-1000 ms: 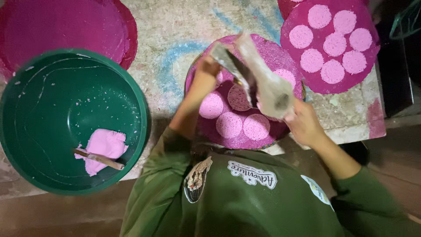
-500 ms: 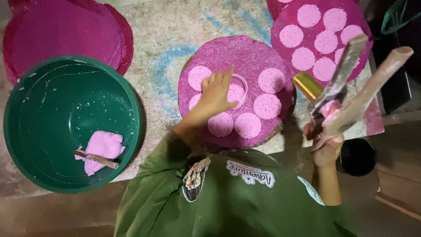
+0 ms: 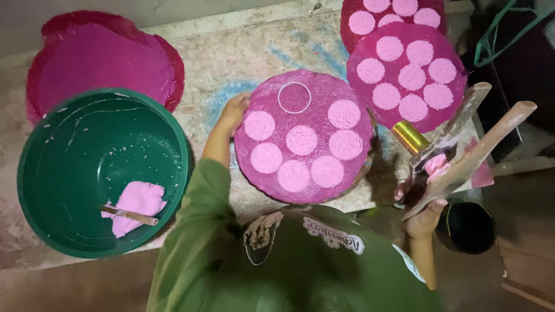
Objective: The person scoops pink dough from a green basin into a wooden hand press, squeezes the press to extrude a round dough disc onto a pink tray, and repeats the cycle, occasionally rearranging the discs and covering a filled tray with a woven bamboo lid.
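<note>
While the left hand [image 3: 233, 112] rests against the left rim of the middle round pink tray [image 3: 358, 156], fingers curled on its edge, the right hand [image 3: 425, 214] is clamped around two long tools held together off the counter's right edge: a flat scraper [image 3: 457, 124] and a wooden stick [image 3: 491, 141], with a lump of pink dough [image 3: 436, 164] caught between them.

The middle tray carries six pale pink discs [image 3: 302, 140] and one empty metal ring [image 3: 294, 97] lying near its far edge. A second tray [image 3: 457, 95] to the right holds seven discs in full view. A third tray [image 3: 347, 17] behind it is cut off by the top of the frame and partly covered, so only about four of its discs show. A stack of bare magenta trays [image 3: 104, 63] sits at the far left; how many are stacked cannot be told.

One green basin [image 3: 69, 144] stands on the counter [image 3: 231, 58] at the left, holding a single lump of pink dough [image 3: 136, 205] with one small stick [image 3: 130, 215] lying across it. A gold cylinder [image 3: 410, 137] peeks out between the second tray and the tools; its lower end is hidden. A dark round object [image 3: 471, 228] below the right hand is too dim to identify. The person's green sleeve [image 3: 196, 231] and shirt cover the near edge of the counter.
</note>
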`<state>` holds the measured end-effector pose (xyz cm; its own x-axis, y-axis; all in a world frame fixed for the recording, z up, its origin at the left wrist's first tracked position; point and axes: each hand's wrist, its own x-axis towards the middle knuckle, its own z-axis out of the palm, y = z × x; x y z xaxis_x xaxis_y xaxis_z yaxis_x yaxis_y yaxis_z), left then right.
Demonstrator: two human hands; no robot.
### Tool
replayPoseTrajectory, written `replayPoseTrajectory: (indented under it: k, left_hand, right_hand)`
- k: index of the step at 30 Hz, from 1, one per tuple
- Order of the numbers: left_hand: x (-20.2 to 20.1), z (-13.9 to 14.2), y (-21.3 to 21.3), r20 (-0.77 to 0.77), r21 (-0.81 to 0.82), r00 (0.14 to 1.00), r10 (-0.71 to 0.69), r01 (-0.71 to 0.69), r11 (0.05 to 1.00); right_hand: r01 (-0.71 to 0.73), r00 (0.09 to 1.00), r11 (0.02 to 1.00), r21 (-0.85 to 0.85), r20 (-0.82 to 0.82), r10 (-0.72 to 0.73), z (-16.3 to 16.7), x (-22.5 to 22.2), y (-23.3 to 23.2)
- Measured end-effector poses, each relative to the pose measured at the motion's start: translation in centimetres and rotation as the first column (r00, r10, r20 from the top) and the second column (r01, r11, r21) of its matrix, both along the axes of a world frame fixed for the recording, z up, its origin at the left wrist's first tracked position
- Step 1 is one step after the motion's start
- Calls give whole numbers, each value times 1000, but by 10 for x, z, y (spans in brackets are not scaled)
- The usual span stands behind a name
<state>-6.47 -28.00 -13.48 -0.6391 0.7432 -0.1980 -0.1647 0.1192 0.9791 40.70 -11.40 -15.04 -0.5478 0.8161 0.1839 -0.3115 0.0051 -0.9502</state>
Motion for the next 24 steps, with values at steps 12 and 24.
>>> replayPoseTrajectory:
  k: [12,24]
  left_hand:
    - [144,-86,-99,304,120,849,433,-484,867]
    - [174,-7,-102,-454,-320,868,199,-368,873]
  right_hand:
    - [-172,982,978,-120,-96,161,-19,-46,18]
    - [-227,972,971,-69,-77,222,-6,-75,-8]
